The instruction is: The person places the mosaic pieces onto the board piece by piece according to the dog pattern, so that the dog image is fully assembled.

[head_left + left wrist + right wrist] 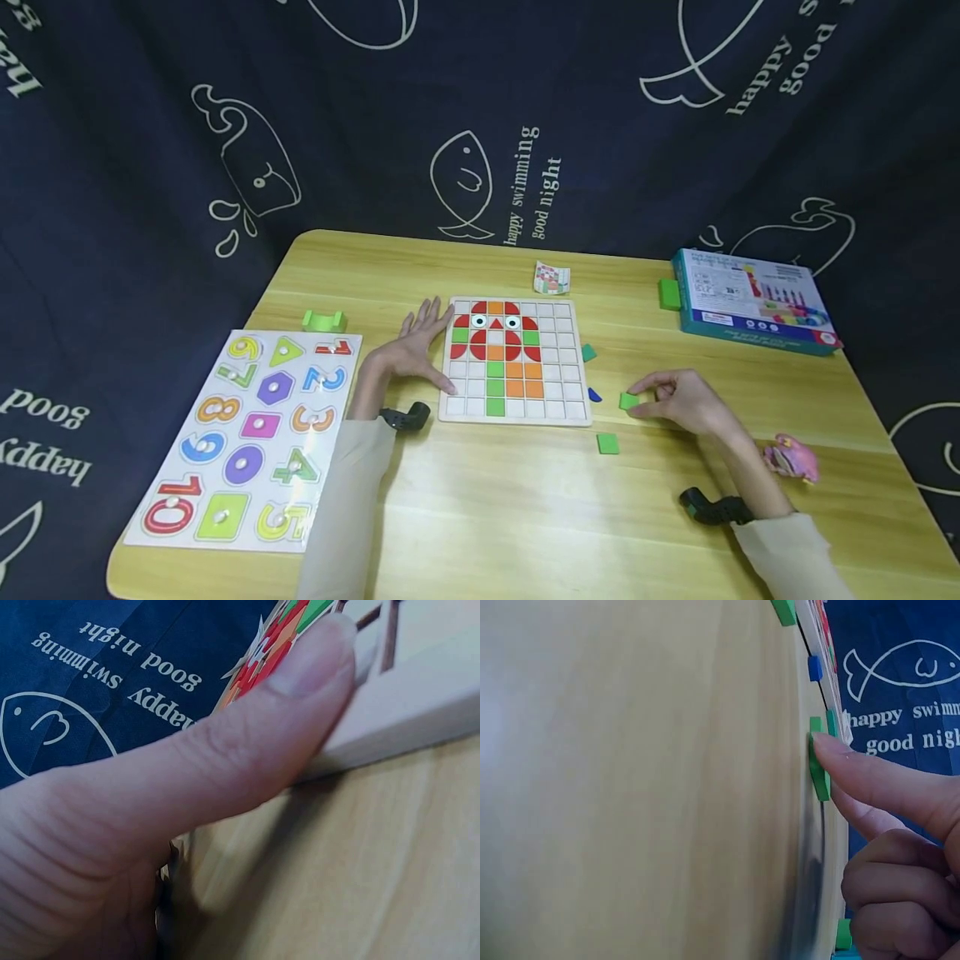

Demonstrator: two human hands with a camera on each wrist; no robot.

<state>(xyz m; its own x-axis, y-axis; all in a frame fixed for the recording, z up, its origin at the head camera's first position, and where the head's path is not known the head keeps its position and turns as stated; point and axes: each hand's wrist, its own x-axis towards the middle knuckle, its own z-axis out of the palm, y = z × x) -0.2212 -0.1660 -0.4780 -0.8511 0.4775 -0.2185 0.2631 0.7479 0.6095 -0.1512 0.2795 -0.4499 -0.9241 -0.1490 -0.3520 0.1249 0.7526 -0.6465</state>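
My left hand (pixel 408 350) lies spread along the left edge of a white grid board (pixel 558 358), thumb resting on its rim in the left wrist view. Red, orange, green and white tiles on the board form a bird-like picture with two round eyes. To the right of the board, my right hand (pixel 682 402) pinches a green square tile (pixel 628 402) between thumb and forefinger. In the right wrist view that tile (pixel 819 761) stands out between the fingertips, other fingers curled. Another green square tile (pixel 607 443) lies nearer the front, with a blue piece (pixel 595 395) and a teal piece (pixel 588 352) beside the board.
A number puzzle board (pixel 258 442) covers the table's left side. A small picture card (pixel 552 278) lies behind the grid board. At the back right are a toy box (pixel 757 300) and a green block (pixel 669 294). A pink toy (pixel 795 458) sits beside the right forearm.
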